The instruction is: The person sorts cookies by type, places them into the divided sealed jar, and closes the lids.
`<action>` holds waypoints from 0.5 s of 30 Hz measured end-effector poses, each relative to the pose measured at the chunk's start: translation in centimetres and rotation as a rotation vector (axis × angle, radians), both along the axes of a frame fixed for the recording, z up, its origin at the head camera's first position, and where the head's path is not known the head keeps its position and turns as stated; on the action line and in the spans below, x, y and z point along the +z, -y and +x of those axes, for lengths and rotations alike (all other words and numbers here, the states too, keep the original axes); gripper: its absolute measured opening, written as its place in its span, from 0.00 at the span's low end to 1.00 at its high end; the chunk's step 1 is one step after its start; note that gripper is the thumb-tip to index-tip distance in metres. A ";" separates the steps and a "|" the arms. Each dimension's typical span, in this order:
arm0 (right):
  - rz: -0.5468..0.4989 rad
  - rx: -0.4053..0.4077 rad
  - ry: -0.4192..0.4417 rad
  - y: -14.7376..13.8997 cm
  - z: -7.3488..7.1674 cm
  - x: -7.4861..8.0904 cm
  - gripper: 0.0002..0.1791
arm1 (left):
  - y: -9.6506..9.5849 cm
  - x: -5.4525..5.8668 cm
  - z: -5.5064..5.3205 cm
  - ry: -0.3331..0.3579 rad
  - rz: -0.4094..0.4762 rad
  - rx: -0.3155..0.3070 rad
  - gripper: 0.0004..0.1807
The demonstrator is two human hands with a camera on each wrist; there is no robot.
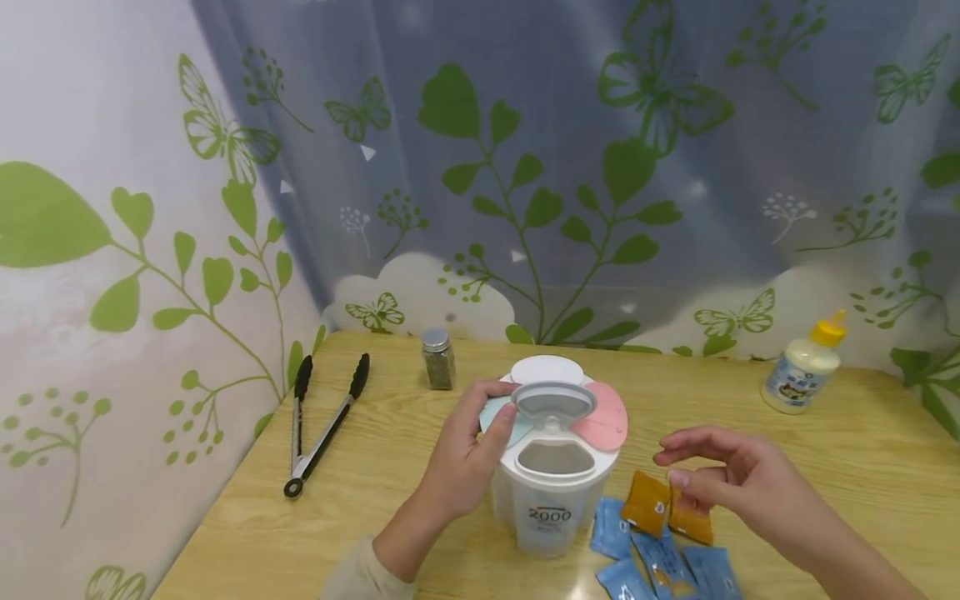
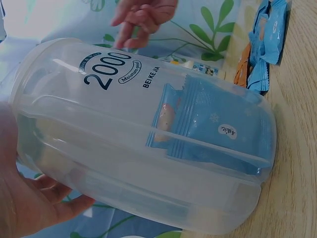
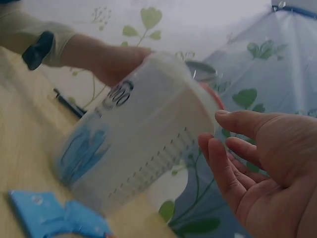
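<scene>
A clear storage container (image 1: 551, 500) marked "2000" stands on the table, its lid (image 1: 552, 433) split into white, pink and pale blue sections. The front grey flap (image 1: 555, 402) is raised over an open hole. My left hand (image 1: 467, 454) grips the container's top left side, thumb by the flap; the left wrist view shows its fingers along the wall. Blue packets (image 2: 223, 119) lie inside the front compartment. My right hand (image 1: 738, 479) hovers right of the container with loosely bent fingers and nothing in them. Below it are orange packets (image 1: 645, 502) and several blue packets (image 1: 663, 562).
Black-tipped tongs (image 1: 326, 433) lie spread at the left. A small spice jar (image 1: 438, 360) with a silver cap stands behind the container. At the back right is a squeeze bottle (image 1: 802, 367) with a yellow cap. A patterned curtain (image 1: 525, 167) borders the table.
</scene>
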State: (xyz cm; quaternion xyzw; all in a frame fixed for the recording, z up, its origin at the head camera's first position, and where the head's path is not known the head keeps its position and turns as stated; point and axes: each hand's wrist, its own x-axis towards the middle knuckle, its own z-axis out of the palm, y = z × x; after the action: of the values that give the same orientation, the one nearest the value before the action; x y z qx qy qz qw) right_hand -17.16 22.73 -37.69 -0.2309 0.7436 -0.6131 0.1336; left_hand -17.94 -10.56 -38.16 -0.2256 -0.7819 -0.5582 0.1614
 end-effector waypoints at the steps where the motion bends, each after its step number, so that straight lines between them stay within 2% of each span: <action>1: 0.003 0.008 0.019 -0.5 0.0 -0.5 0.19 | 0.0 0.1 0.0 0.002 -0.001 0.001 0.13; 5: 0.011 0.043 0.081 -2.3 0.2 -2.4 0.21 | -0.1 0.2 0.0 0.010 -0.001 0.009 0.13; 12: 0.149 0.019 0.151 -4.1 0.3 -4.5 0.20 | 0.0 0.2 0.0 0.021 -0.008 0.017 0.13; 15: 0.169 0.038 0.161 -4.7 0.3 -5.5 0.19 | 0.0 0.1 0.0 0.017 -0.004 0.012 0.13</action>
State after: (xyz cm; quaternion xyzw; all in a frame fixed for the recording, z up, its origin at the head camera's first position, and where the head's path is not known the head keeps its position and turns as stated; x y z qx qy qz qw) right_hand -16.83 27.39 -43.22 -0.1828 0.7750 -0.5621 0.2237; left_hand -17.89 -10.52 -38.04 -0.2164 -0.7857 -0.5576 0.1579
